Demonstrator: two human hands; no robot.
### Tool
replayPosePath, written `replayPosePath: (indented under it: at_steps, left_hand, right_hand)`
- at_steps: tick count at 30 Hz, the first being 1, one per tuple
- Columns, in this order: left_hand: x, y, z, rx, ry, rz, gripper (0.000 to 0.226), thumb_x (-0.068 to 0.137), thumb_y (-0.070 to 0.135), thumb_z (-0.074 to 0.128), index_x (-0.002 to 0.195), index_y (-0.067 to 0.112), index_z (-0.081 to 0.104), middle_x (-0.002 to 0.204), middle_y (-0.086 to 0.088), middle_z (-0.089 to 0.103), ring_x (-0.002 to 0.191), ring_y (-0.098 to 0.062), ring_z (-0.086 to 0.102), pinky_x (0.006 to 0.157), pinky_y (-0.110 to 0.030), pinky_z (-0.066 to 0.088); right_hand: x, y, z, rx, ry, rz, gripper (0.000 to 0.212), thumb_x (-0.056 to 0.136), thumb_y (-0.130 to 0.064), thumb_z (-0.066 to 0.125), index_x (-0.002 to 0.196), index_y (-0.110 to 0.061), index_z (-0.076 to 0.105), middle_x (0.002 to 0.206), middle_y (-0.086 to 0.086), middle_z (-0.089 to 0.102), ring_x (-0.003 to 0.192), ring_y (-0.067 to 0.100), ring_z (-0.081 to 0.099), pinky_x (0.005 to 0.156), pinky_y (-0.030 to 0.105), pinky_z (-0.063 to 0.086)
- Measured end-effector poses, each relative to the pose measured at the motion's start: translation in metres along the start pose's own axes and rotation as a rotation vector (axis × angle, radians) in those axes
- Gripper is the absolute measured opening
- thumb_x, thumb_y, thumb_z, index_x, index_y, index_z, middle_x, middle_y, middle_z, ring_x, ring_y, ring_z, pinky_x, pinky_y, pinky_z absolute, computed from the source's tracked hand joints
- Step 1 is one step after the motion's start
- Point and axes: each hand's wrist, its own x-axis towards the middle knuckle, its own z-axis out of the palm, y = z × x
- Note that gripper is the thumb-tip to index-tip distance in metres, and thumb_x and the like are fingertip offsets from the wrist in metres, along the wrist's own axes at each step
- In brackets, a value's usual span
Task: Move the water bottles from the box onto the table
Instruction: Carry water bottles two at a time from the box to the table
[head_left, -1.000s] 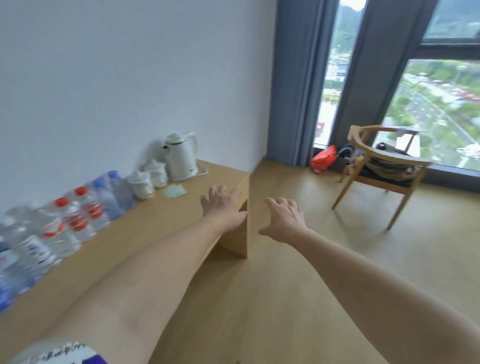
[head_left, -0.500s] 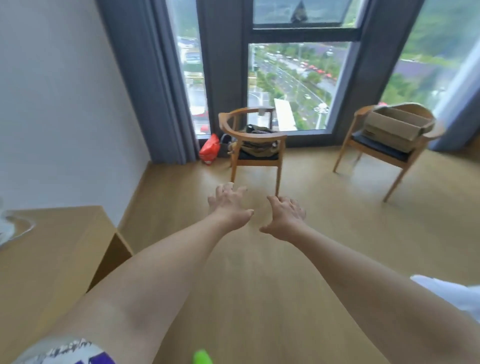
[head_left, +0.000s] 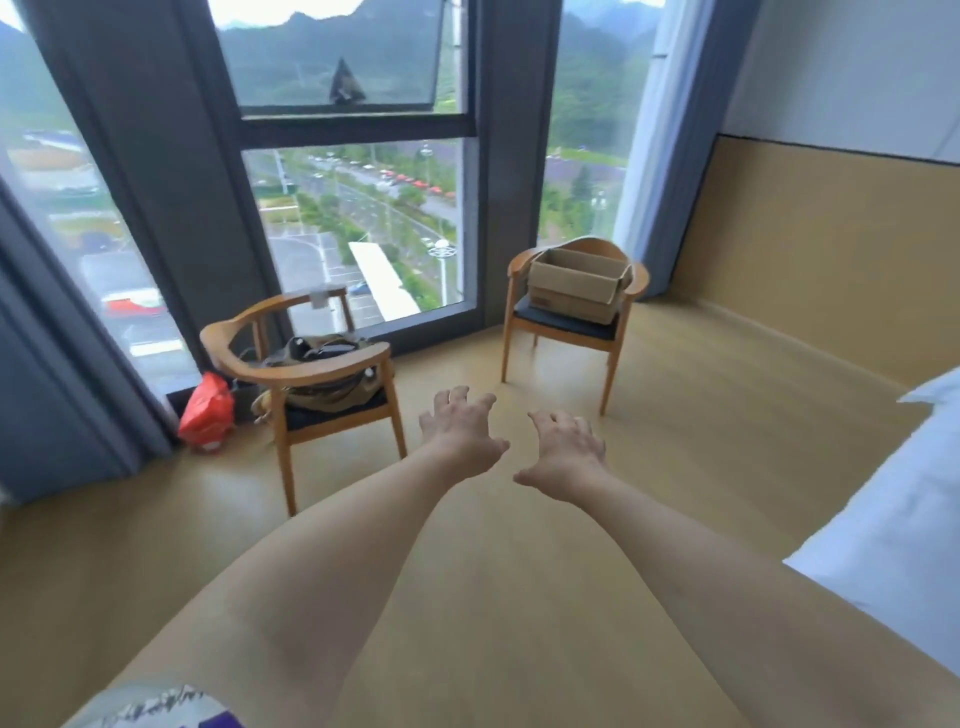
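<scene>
2 wooden armchairs by the window: left wooden armchair (head_left: 306, 374) has an olive bag (head_left: 322, 384) on its seat, red plastic bag (head_left: 207, 410) on the floor beside it. Left hand (head_left: 460, 434) and right hand (head_left: 566, 449) stretched out, each grip spread and holding nothing. Open brown cardboard box (head_left: 576, 283) sits on the right wooden armchair (head_left: 571, 312); can't see inside.
</scene>
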Motion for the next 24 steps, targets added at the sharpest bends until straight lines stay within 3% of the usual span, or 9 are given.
replayPosePath:
  at_steps: [5, 14, 24]
  left_hand:
    - [0.113, 0.011, -0.001, -0.016, -0.029, 0.095, 0.075, 0.088, 0.053, 0.071, 0.153, 0.036, 0.039, 0.164, -0.006, 0.031, 0.15, -0.032, 0.025, 0.116, -0.055, 0.032]
    - [0.284, 0.046, 0.059, 0.053, -0.136, 0.195, 0.078, 0.085, 0.056, 0.071, 0.153, 0.036, 0.039, 0.164, -0.007, 0.032, 0.15, -0.032, 0.025, 0.115, -0.053, 0.034]
    - [0.542, 0.132, 0.089, 0.03, -0.171, 0.164, 0.073, 0.088, 0.048, 0.073, 0.152, 0.033, 0.041, 0.162, -0.009, 0.032, 0.149, -0.032, 0.026, 0.116, -0.055, 0.036]
  right_hand:
    - [0.085, 0.015, -0.022, 0.021, 0.043, 0.115, 0.093, 0.082, -0.051, 0.079, 0.158, -0.03, 0.03, 0.157, 0.004, 0.04, 0.142, 0.029, 0.036, 0.108, 0.046, 0.038]
    - [0.232, 0.074, -0.011, 0.068, -0.011, 0.229, 0.092, 0.083, -0.05, 0.078, 0.158, -0.031, 0.028, 0.157, 0.005, 0.037, 0.144, 0.029, 0.033, 0.109, 0.045, 0.035]
    - [0.493, 0.179, -0.049, 0.132, -0.049, 0.275, 0.09, 0.082, -0.05, 0.08, 0.156, -0.031, 0.032, 0.156, 0.005, 0.039, 0.145, 0.03, 0.033, 0.111, 0.048, 0.035]
